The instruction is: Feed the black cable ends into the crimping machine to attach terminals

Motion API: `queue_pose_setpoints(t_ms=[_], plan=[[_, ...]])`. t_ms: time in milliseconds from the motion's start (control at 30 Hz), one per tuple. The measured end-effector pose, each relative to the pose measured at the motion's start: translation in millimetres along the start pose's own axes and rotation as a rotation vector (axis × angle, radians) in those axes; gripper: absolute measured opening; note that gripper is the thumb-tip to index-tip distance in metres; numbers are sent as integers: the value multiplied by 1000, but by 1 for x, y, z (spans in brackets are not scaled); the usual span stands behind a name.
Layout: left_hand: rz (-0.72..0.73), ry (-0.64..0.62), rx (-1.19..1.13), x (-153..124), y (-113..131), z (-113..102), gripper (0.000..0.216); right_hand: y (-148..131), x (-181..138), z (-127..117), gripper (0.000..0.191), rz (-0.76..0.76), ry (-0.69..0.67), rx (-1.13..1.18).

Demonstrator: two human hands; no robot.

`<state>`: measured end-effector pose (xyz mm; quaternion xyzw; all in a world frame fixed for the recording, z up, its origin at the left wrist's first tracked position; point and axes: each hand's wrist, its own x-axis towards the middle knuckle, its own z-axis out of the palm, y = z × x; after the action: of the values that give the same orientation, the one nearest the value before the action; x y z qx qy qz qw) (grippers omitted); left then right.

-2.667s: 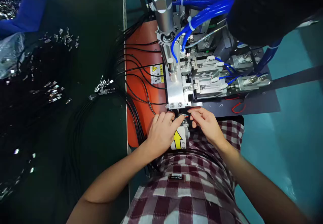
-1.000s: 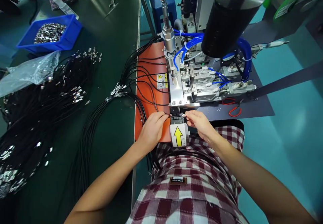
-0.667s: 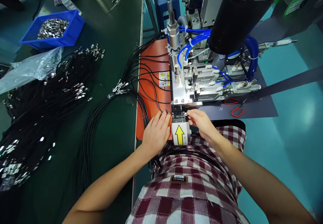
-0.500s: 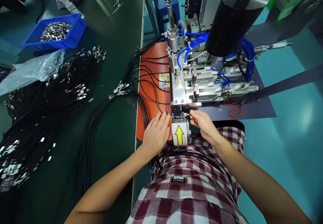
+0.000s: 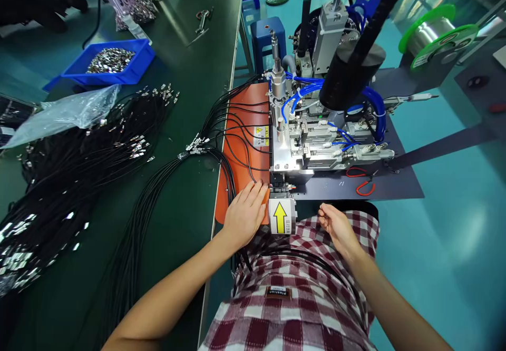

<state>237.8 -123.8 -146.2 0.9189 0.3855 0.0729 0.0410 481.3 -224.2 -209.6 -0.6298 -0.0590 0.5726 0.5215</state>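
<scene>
My left hand (image 5: 245,211) lies over the orange plate (image 5: 241,161), its fingers together and pressed on a black cable (image 5: 250,165) beside the machine's feed block. Its thumb is hidden underneath. Thin wire ends (image 5: 291,186) stick out at the block's right side. Below them is a white label with a yellow arrow (image 5: 280,216). My right hand (image 5: 336,227) is above my lap, right of the block and apart from it. Its fingers are curled with the tips pinched; whether anything small is between them cannot be seen.
The bench machine (image 5: 312,129) carries blue air hoses. Red-handled cutters (image 5: 364,186) lie on its base. Bundled black cables (image 5: 148,193) cross the bench at left. Behind are a cable pile (image 5: 71,166), a blue bin (image 5: 130,71) of metal parts and a wire spool (image 5: 432,37).
My right hand has let go of the wire end and drawn back down and right. My left hand stays by the block. The view has shifted slightly.
</scene>
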Motion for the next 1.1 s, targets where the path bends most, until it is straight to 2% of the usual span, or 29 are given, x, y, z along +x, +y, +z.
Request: queue_pose_setpoints(t_ms=[167,333,433,500,567,667,700,833,933,1000,1100], plan=[[6,-25,-66,3,-7,-7,47,8,-3,-9,33,13,8,20],[-23,16,-180,36,-25,-13,42,11,-5,-6,31,31,-16,26],[-29,16,-292,53,-36,-24,39,10,-8,-8,30,32,-39,23],[6,4,-354,52,-42,-37,36,9,-10,-13,29,32,-34,22],[103,-59,-389,41,-47,-53,31,8,-12,-20,30,28,5,18],[334,-293,-321,18,-50,-71,16,5,-15,-28,30,19,43,-1],[385,-334,-264,12,-51,-74,14,3,-16,-29,30,12,42,-12],[472,-395,-104,2,-53,-77,22,-9,-23,-22,27,-44,-13,-78],[474,-461,-219,9,-57,-85,20,-22,-34,-8,26,-123,-60,-182],[407,-449,-403,15,-58,-93,16,-32,-43,4,25,-188,-79,-295],[260,-251,-614,21,-52,-98,13,-44,-58,24,17,-292,-150,-447]])
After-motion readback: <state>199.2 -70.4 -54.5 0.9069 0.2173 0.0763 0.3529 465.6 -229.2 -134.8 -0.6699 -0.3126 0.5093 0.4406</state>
